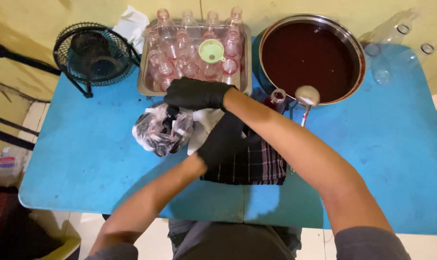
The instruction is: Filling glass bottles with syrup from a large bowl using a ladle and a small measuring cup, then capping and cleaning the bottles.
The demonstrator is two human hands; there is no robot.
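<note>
Reaching across the body, the right hand (195, 93) in its black glove lies with fingers curled over the top of a clear plastic bag of dark bottle caps (161, 129); whether those fingers pinch the film or only press on it cannot be told from above. The left hand (222, 142), also gloved, rests flat with fingers together on a white cloth (206, 120) over a dark checked cloth (257, 163), just beside the bag. The bag sits on the blue table (83, 159), touching the front edge of the metal tray of empty clear bottles (194, 53), where a green funnel (211, 51) rests. One filled bottle (276, 98) stands uncapped just behind the right forearm, next to the ladle (307, 98) and the wide pan of dark red liquid (311, 55). The crossed forearm looks the likeliest trouble: swinging back, it could knock that open bottle and flood the cloths. A loose hold on slack film could also let caps spill toward the small black fan (94, 54)
</note>
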